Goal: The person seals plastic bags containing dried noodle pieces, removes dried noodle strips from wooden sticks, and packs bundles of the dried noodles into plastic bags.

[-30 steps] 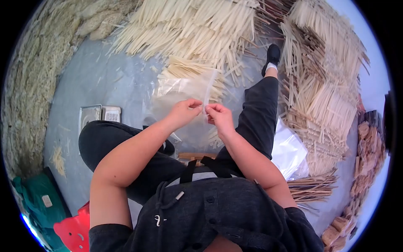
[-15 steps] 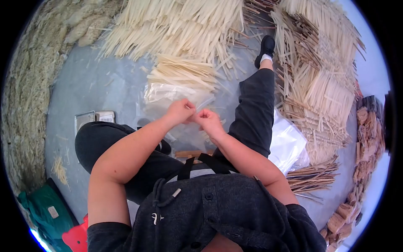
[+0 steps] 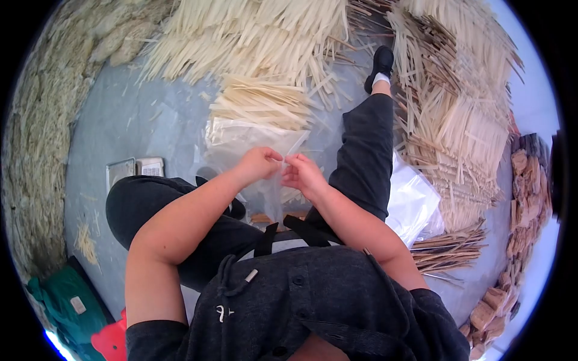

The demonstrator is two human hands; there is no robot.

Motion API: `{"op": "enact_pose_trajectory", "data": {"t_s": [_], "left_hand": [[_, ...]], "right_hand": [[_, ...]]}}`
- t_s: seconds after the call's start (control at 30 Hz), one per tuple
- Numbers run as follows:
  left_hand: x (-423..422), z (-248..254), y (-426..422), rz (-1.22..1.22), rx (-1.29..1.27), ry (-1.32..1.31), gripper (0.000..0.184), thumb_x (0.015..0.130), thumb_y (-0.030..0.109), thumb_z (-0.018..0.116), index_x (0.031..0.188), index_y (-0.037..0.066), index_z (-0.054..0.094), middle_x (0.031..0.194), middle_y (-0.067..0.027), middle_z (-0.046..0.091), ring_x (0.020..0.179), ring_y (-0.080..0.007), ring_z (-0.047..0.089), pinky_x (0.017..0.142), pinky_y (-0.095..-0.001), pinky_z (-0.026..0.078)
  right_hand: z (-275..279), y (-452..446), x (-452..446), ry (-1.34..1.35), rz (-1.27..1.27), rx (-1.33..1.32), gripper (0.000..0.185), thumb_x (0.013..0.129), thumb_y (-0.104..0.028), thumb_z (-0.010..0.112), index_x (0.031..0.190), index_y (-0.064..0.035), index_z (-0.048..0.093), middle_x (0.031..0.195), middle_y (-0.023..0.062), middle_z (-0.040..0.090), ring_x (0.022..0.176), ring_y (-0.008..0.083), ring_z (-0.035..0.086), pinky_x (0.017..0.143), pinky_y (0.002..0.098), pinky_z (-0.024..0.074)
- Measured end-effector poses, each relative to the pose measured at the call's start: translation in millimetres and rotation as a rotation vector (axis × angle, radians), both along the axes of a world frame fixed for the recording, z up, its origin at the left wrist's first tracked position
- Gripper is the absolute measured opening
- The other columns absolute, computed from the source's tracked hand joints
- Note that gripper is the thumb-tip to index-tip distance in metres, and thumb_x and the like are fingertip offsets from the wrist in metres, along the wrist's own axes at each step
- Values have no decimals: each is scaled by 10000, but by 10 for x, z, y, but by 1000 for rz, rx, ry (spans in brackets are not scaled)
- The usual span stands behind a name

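Both hands meet at the edge of a clear plastic bag between my legs. My left hand pinches the bag's edge from the left. From the right, my right hand pinches the same edge, its fingertips close to those of my left hand. The bag hangs loose below the fingers and also spreads out to the left. Just beyond it lies a bundle of pale flat strips, partly overlapped by the plastic.
Large piles of pale strips lie ahead and on the right. White plastic bags sit beside my right leg. A scale is near my left knee. A green bag and red object lie lower left.
The view has shifted, and both hands have moved slightly left and down relative to the frame. The bag's edge has turned and now hangs more loosely between the fingers.
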State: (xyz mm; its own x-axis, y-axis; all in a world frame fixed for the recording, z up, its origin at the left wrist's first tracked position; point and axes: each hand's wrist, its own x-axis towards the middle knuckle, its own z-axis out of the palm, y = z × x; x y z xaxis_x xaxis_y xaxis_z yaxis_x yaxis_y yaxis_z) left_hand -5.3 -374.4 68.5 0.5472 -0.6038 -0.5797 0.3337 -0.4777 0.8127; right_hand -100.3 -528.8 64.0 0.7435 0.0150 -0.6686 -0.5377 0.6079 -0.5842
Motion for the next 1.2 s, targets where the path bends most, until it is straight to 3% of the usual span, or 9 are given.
{"op": "enact_pose_trajectory", "data": {"t_s": [0.13, 0.3, 0.33, 0.4, 0.6, 0.73, 0.83, 0.9, 1.2], "left_hand": [[-103, 80, -45, -14, 37, -52, 373, 797, 136, 666, 1141, 4, 605, 839, -91, 665, 706, -152, 643, 599, -273, 521], [-212, 150, -99, -233, 57, -375, 389, 873, 185, 643, 1221, 36, 553, 951, -53, 659, 770, -156, 643, 651, -301, 540], [-208, 125, -111, -234, 54, -376, 389, 873, 185, 643, 1221, 36, 553, 951, -53, 659, 770, -156, 643, 651, -301, 540], [-189, 118, -128, -19, -43, -19, 395, 843, 201, 644, 1189, 21, 584, 929, -83, 678, 799, -182, 667, 670, -294, 536], [-68, 265, -164, 231, -49, 68, 333, 915, 228, 612, 1190, 49, 557, 1007, -59, 649, 894, -141, 643, 740, -284, 532], [-30, 252, -81, 108, -19, -36, 279, 903, 226, 634, 1114, 49, 589, 968, -50, 654, 859, -126, 636, 709, -274, 529], [2, 232, -69, 138, 11, -30, 229, 892, 216, 649, 1044, 49, 613, 928, -39, 656, 827, -112, 627, 680, -259, 523], [22, 217, -57, 119, -4, -34, 205, 888, 210, 654, 1012, 50, 622, 890, -29, 650, 803, -108, 622, 676, -248, 525], [153, 293, -15, 230, -63, 108, 166, 923, 185, 611, 1025, 56, 617, 876, -11, 615, 771, -95, 590, 726, -279, 552]], "right_hand": [[18, 0, 17, 22, 47, -286, 166, 913, -236, 583, 939, -85, 518, 700, 57, 589, 611, 143, 594, 577, 304, 533], [-106, -94, 83, -272, 146, -1019, 144, 815, -173, 623, 781, -39, 582, 656, 97, 631, 632, 225, 631, 569, 375, 485], [-84, -101, 89, -271, 144, -1022, 144, 815, -173, 623, 781, -39, 582, 656, 97, 631, 632, 225, 631, 569, 375, 485], [1, -90, 103, -343, 222, -1332, 128, 780, -134, 651, 742, -31, 584, 630, 90, 620, 529, 181, 589, 502, 318, 450], [93, -5, 127, -355, 272, -1282, 160, 757, -158, 679, 733, -38, 577, 618, 94, 609, 531, 191, 575, 518, 335, 448], [63, 36, 131, -364, 293, -1235, 187, 780, -178, 680, 723, -43, 565, 591, 49, 580, 525, 144, 544, 507, 315, 436], [-21, -18, 159, -454, 257, -930, 193, 813, -196, 670, 721, -69, 558, 618, -8, 554, 554, 90, 513, 502, 276, 428], [119, -40, 153, -261, 295, -576, 175, 846, -217, 669, 772, -96, 567, 686, -38, 546, 594, 57, 496, 526, 242, 430], [266, -131, 180, -255, 267, -157, 154, 895, -248, 643, 873, -107, 586, 777, -9, 605, 620, 77, 552, 637, 253, 511]]}}
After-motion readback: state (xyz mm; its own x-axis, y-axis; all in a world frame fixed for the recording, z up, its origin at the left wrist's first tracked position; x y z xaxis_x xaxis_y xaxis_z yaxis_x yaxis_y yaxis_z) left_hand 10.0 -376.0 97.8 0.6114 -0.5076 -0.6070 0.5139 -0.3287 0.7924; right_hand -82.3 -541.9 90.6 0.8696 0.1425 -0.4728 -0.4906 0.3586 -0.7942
